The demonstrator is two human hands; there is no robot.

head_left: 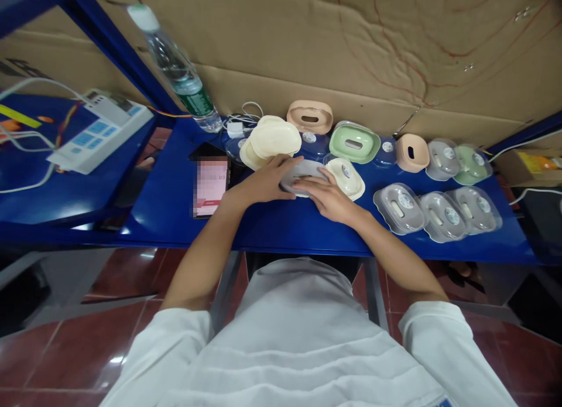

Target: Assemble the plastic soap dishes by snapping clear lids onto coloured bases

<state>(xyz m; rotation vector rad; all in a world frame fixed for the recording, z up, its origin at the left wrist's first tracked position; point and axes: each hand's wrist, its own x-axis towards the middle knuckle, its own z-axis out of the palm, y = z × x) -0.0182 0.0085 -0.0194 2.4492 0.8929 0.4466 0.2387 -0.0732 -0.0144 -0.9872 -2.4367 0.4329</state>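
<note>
A grey oval plastic piece (309, 168), which looks like part of a soap box, lies low over the blue table between my hands. My left hand (274, 175) grips its left side, thumb toward me and fingers on the far edge. My right hand (329, 197) holds it from the right, with fingers pressed on its top. These fingers hide the middle of the piece. Just right of it sits a cream soap box (346, 178) with a clear lid and a round sticker. Stacked cream plastic pieces (274, 137) lie behind my left hand.
Along the back stand a peach box (309, 117), a green box (355, 142) and a smaller peach box (413, 152). Several grey lidded boxes (399, 208) are at right. A phone (211, 184), water bottle (184, 79) and power strip (100, 132) are at left.
</note>
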